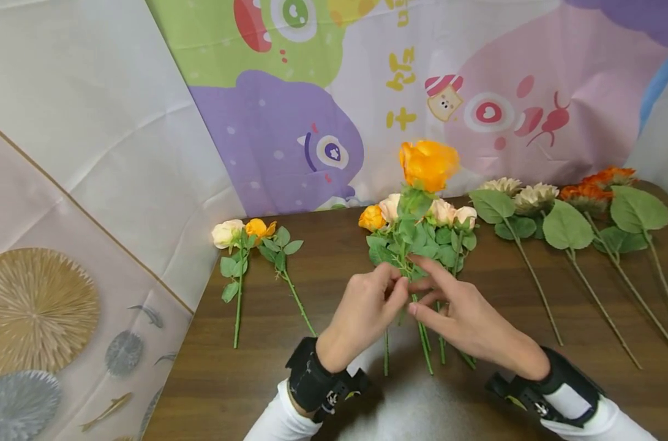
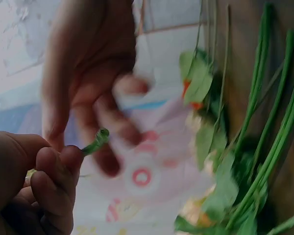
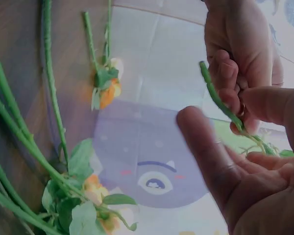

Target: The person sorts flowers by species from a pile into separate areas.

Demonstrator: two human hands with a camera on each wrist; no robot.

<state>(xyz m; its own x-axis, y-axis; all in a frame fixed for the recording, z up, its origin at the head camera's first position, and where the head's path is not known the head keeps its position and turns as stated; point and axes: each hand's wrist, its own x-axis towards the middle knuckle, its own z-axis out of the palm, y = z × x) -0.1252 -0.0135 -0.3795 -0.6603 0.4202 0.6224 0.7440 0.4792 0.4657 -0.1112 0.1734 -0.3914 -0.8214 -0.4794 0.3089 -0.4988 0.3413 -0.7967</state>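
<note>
An orange rose (image 1: 428, 165) stands upright above the middle of the table, its petals slightly blurred. My left hand (image 1: 364, 312) pinches its green stem between thumb and fingertips. The cut end of that stem (image 2: 95, 143) pokes out past the fingers in the left wrist view. Beside the stem is my right hand (image 1: 466, 312), fingers spread and loosely bent, fingertips close to the leaves and stem. In the right wrist view the stem (image 3: 218, 95) runs between the two hands. Behind them lies a group of peach roses (image 1: 442, 212) and a smaller orange rose (image 1: 372, 217).
On the left of the brown table (image 1: 201, 380) lie a cream rose (image 1: 227, 234) and an orange rose (image 1: 260, 228). Cream flowers (image 1: 535, 199) and rust-orange flowers (image 1: 587, 197) with long stems lie at the right. A cartoon-printed cloth (image 1: 289, 135) hangs behind the table.
</note>
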